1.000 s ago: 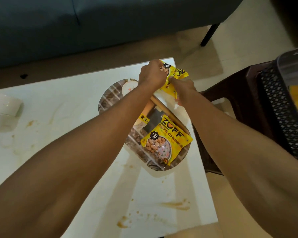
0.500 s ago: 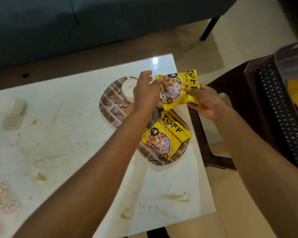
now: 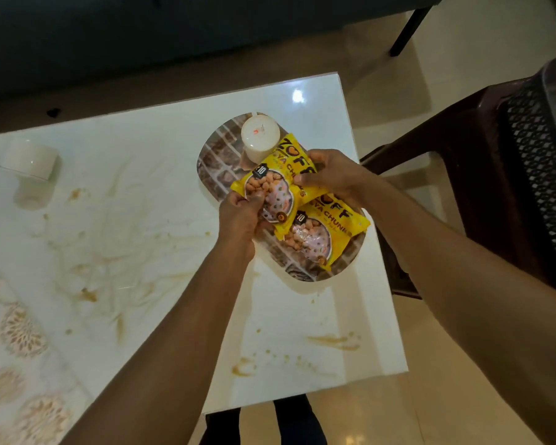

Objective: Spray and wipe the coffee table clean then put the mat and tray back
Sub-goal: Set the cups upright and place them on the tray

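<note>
An oval tray with a brick pattern lies on the white coffee table, near its right end. Brown smears and drips stain the tabletop. My left hand and my right hand both grip one yellow snack packet, holding it low over the tray. A second yellow packet lies on the tray beneath it. A white cup stands at the tray's far end. A patterned mat shows at the table's lower left.
A small white cup lies on its side at the table's left. A dark brown chair with a black mesh basket stands right of the table. A dark sofa runs along the far side.
Both hands have brought the gripped yellow packet from the tray's far right edge down and toward me, so it now overlaps the second packet on the tray.
</note>
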